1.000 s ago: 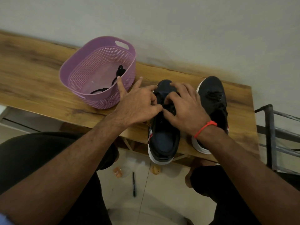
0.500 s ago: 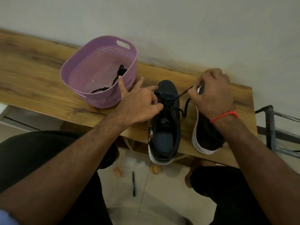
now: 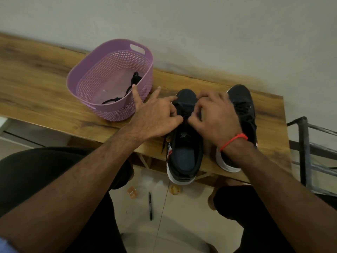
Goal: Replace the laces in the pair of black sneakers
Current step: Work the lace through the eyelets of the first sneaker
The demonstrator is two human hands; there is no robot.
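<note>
Mid-lacing, by judgement. Left sneaker (image 3: 184, 143) at table (image 3: 45, 84) near edge, 6 o'clock of centre; left hand (image 3: 155, 115) and right hand (image 3: 217, 117) pinching lace over its eyelets. Right sneaker (image 3: 242, 106) at 3 o'clock, apparently laced. Spare lace (image 3: 134, 82) in basket (image 3: 87, 79), 10 o'clock.

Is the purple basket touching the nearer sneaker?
Apart. The head view shows bare wooden tabletop between the basket and the sneaker; the left hand crosses part of that gap.

Black sneakers (image 3: 186, 143), white soles; lilac perforated basket (image 3: 116, 110); wood-grain brown table (image 3: 36, 84); red wristband (image 3: 233, 140).
</note>
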